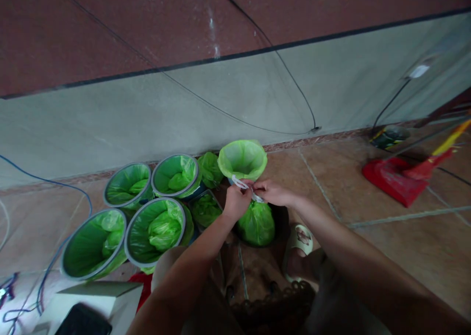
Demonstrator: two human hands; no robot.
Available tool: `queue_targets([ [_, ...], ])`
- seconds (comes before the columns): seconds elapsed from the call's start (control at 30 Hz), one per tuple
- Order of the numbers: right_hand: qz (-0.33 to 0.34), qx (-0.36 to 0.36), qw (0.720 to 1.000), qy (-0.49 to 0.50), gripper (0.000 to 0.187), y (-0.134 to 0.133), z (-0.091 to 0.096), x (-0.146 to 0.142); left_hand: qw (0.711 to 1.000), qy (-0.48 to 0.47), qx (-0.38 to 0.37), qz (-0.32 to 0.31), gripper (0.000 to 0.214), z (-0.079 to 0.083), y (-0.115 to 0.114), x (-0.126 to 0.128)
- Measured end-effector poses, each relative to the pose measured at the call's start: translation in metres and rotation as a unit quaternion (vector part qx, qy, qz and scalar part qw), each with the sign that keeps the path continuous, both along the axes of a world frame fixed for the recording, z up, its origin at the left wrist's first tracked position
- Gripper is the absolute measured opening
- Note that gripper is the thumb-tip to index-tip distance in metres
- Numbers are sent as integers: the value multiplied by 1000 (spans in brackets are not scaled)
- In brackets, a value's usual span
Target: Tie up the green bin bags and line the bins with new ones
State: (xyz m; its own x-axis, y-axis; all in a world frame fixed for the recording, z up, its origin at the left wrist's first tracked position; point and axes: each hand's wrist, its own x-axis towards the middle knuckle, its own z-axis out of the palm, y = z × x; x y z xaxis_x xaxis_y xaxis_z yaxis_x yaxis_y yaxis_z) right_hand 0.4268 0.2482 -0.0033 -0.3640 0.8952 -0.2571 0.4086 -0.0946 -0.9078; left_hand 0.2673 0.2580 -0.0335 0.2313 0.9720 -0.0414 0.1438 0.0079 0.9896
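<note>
Green and thin, the plastic bag (256, 225) hangs or rests just below my two hands, between my knees and the wall (184, 109); its full, round body is in front of a dark container (283, 224), and I cannot tell if it stands inside it. Both my arms reach forward and down, and they come together toward the middle. My left forearm rises from the lower left, and my left hand (237, 200) is bent inward, its fingers nearly closed, pinching the white drawstring (240, 182) at the neck of the bag. My right forearm comes from the lower right; my right hand (272, 193) lies with its back upward, the fingers curled to the same drawstring, almost touching the left ones. The fingertips partly cover each other, so the exact grip is not clear. Just beyond my hands stands a bin (243, 161) with a pale green liner. To my left are four grey-rimmed bins (127, 217), each lined with green plastic.
</note>
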Motion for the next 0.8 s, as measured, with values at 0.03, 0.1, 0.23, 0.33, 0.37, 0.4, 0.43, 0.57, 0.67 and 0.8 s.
queue_targets([
  [0.03,0,-17,1000,23,18,-1,1,-1,1000,-6,0,2,23,0,0,0],
  [0.1,-3,-57,996,68,19,-2,3,-1,1000,-11,-2,6,22,1,1,0],
  [0.23,-19,-110,987,115,27,-3,7,2,999,-26,-38,6,14,5,3,-2],
  [0.33,-19,-111,986,120,30,-1,5,6,997,-49,-62,-7,11,8,4,-2],
  [0.37,-18,-111,987,119,31,-1,5,7,996,-59,-68,-11,10,10,4,-2],
  [0.4,-15,-110,987,117,32,0,5,8,995,-70,-75,-15,9,11,5,-2],
  [0.43,-12,-108,987,115,32,0,5,9,993,-81,-82,-19,8,13,5,-3],
  [0.57,4,-99,988,114,33,0,9,12,987,-111,-107,-48,11,23,4,-7],
  [0.67,11,-86,992,94,28,1,11,13,979,-134,-137,-69,21,27,3,-11],
  [0.8,11,-5,1000,7,20,3,9,13,976,-136,-151,-75,31,26,3,-12],
])
